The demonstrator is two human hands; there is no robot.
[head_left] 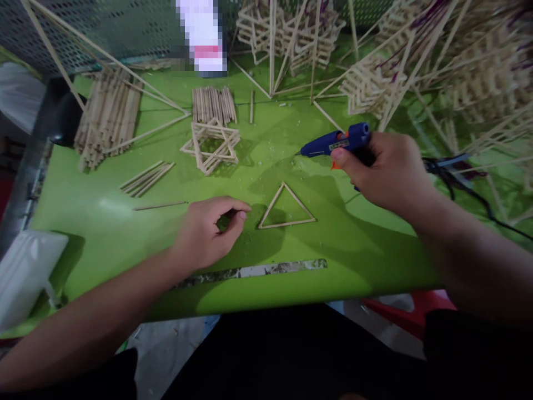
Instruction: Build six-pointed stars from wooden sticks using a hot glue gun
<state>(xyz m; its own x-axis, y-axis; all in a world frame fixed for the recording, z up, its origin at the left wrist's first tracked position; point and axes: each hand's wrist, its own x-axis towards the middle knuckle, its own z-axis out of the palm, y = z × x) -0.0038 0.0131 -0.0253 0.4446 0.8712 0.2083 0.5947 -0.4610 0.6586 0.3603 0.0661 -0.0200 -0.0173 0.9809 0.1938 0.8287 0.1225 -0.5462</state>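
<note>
My right hand (391, 166) is wrapped around a blue hot glue gun (333, 141), whose nozzle points left over the green table. Just left of a flat triangle of thin sticks (287, 222) is my left hand (212, 228), its thumb and forefinger curled together with nothing visible between them. The triangle lies flat, apart from both hands. Beyond my left hand stands a layered star of sticks (210, 147). A single thin stick (160, 205) and a small fan of loose sticks (146, 179) lie to the left.
A row of short sticks (214, 104) and a big stick bundle (108, 116) lie at the back left. Several stick frames (362, 89) crowd the back right. A worn metal strip (266, 270) lies near the front edge, and a black cord (487, 203) runs right.
</note>
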